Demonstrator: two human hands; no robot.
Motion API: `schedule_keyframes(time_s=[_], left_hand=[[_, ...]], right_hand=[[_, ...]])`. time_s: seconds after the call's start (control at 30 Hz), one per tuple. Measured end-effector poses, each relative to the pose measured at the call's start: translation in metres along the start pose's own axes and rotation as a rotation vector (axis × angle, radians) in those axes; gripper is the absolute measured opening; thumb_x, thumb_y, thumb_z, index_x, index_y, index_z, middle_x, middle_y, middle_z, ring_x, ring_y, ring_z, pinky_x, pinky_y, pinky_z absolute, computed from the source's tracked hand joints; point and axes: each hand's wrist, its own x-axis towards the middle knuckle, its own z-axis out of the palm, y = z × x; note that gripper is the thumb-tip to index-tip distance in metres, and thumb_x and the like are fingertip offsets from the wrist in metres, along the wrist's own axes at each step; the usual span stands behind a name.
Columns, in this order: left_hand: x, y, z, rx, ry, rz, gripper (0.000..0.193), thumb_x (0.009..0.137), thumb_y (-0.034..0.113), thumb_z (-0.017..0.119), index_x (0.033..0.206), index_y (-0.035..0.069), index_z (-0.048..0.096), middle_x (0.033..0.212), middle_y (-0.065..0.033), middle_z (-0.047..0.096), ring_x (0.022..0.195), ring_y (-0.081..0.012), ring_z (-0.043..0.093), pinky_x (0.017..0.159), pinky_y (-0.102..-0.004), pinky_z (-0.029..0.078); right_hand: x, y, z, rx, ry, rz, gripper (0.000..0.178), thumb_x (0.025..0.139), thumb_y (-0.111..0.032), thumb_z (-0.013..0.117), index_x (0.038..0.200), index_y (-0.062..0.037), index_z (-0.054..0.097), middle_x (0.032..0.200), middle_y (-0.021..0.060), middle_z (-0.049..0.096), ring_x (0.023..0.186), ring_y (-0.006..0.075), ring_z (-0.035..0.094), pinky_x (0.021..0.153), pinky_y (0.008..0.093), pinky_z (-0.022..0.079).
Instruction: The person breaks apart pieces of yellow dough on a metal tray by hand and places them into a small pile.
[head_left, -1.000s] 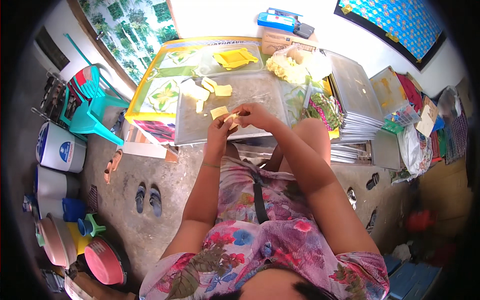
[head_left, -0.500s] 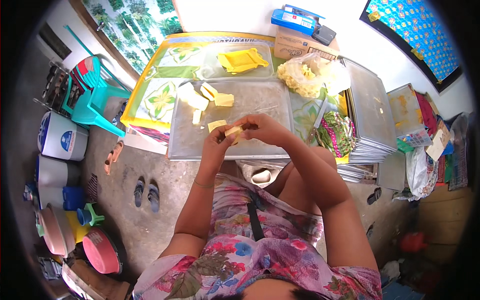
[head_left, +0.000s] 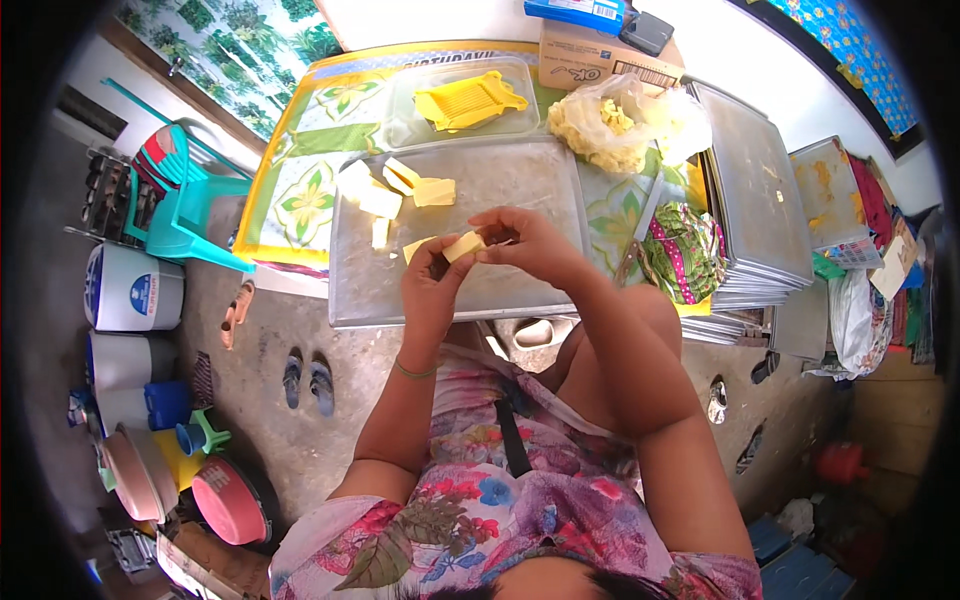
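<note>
Over the metal tray, the left hand pinches a soft-looking, pale yellow block, and from here I can't tell whether the right hand grips its end too, so hard squeezing might crumble it.

Both hands at a yellow block, grey tray below, pale chunks beyond

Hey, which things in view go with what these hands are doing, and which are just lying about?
Apparently in use:
pale yellow block, in the left hand, with the right hand at it
other pale yellow pieces
gray metal tray beneath

Probably just lying about:
turquoise plastic chair
gray-blue slippers
pink basin
</note>
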Motion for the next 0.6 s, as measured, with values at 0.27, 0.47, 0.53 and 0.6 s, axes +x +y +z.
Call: schedule_keyframes(time_s=[0.27, 0.47, 0.53, 0.6], left_hand=[[-0.005, -0.005, 0.002, 0.024, -0.08, 0.242, 0.033, 0.077, -0.002, 0.064, 0.108, 0.001, 0.052, 0.104, -0.0065, 0.056, 0.095, -0.0127, 0.054, 0.082, -0.0248, 0.046], [-0.007, 0.011, 0.002, -0.249, -0.063, 0.044, 0.03, 0.08, 0.003, 0.063, 0.108, 0.001, 0.051, 0.104, -0.0065, 0.056, 0.095, -0.0132, 0.054, 0.083, -0.0264, 0.046], [-0.005, 0.01, -0.002, -0.284, -0.059, 0.035, 0.027, 0.081, 0.004, 0.062, 0.106, 0.0, 0.052, 0.101, -0.0067, 0.057, 0.093, -0.0127, 0.055, 0.083, -0.0254, 0.045], [-0.003, 0.006, -0.007, -0.261, -0.112, 0.012, 0.029, 0.082, 0.005, 0.062, 0.109, -0.001, 0.052, 0.1, -0.0073, 0.058, 0.091, -0.0133, 0.056, 0.082, -0.0255, 0.046]], right_hand=[[-0.003, 0.001, 0.001, 0.435, -0.17, 0.153, 0.046, 0.079, -0.018, 0.067, 0.115, 0.0017, 0.048, 0.101, 0.0075, 0.058, 0.09, 0.0148, 0.058, 0.081, 0.0275, 0.048], [-0.001, 0.002, 0.008, 0.585, -0.115, 0.058, 0.038, 0.078, -0.008, 0.065, 0.112, -0.0002, 0.05, 0.102, 0.0076, 0.058, 0.092, 0.0156, 0.058, 0.084, 0.0304, 0.048], [0.0, 0.004, 0.009, 0.62, -0.121, 0.042, 0.038, 0.078, -0.006, 0.065, 0.112, -0.0005, 0.05, 0.103, 0.0079, 0.057, 0.092, 0.016, 0.058, 0.085, 0.0309, 0.048], [0.001, 0.005, 0.011, 0.653, -0.128, 0.026, 0.038, 0.077, -0.004, 0.065, 0.112, -0.0009, 0.05, 0.104, 0.0082, 0.057, 0.093, 0.0165, 0.058, 0.085, 0.0315, 0.048]])
